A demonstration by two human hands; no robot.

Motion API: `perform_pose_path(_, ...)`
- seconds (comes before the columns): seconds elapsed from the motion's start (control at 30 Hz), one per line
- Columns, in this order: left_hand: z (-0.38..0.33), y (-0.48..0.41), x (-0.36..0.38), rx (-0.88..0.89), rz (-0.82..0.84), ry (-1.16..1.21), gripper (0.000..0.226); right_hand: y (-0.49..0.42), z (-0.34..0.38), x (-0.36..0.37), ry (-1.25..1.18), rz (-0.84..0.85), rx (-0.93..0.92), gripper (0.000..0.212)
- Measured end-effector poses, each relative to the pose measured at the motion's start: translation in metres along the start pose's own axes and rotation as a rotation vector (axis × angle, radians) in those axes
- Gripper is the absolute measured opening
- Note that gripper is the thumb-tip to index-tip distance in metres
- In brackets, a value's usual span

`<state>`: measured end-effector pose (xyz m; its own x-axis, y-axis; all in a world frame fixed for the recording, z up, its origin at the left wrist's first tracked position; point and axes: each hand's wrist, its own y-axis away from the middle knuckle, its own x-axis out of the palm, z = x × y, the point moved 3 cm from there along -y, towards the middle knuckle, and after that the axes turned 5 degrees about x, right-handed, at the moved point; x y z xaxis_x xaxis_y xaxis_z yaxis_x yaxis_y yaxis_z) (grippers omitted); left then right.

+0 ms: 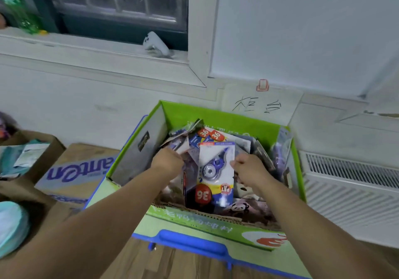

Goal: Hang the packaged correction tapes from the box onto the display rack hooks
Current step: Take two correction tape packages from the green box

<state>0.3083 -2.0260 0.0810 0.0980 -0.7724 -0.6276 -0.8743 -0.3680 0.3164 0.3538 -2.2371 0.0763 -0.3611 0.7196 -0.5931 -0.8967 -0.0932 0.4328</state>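
Head — left hand point(167, 162), right hand point(248, 168) each grip 1 package point(216, 166).

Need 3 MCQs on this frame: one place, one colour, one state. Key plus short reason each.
1. Where is the correction tape pack that the right hand pinches?
A. on the windowsill
B. inside the green box
C. on the floor

2. Colour of the round "36" sticker on it?
A. red
B. yellow
C. black

3. What is the left hand doing?
A. hanging idle
B. lying flat on the rim
C. gripping packs

Key:
1 B, it stands among other packs within the box walls.
2 A, the sticker is red with white digits.
3 C, its fingers curl round packs at the box's left.
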Motion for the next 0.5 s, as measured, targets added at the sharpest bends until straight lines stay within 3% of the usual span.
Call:
perform_pose_path(0.1, -0.009, 0.0, 0.007, 0.013, 0.012, 0.206, 0.03, -0.009, 0.009, -0.015, -0.289, -0.073, -0.024, 0.031)
perform_pose_path(0.2, -0.024, 0.005, 0.014, 0.057, 0.173, 0.434, 0.032, -0.014, 0.023, -0.021, -0.401, -0.079, -0.044, 0.03)
perform_pose_path(0.3, -0.031, 0.008, 0.011, 0.098, 0.059, 0.583, 0.023, -0.017, 0.036, -0.018, -0.484, -0.018, -0.05, 0.027)
perform_pose_path(0.37, -0.026, 0.008, -0.001, 0.041, -0.082, 0.624, 0.024, -0.027, 0.034, -0.02, -0.306, -0.097, -0.065, 0.025)
perform_pose_path(0.47, -0.012, 0.008, -0.018, -0.029, -0.158, 0.608, 0.026, -0.044, 0.017, -0.02, 0.426, -0.135, -0.036, 0.019)
perform_pose_path(0.5, -0.009, 0.011, -0.023, -0.042, -0.166, 0.594, 0.026, -0.046, 0.011, -0.019, 0.519, -0.092, 0.0, 0.026)
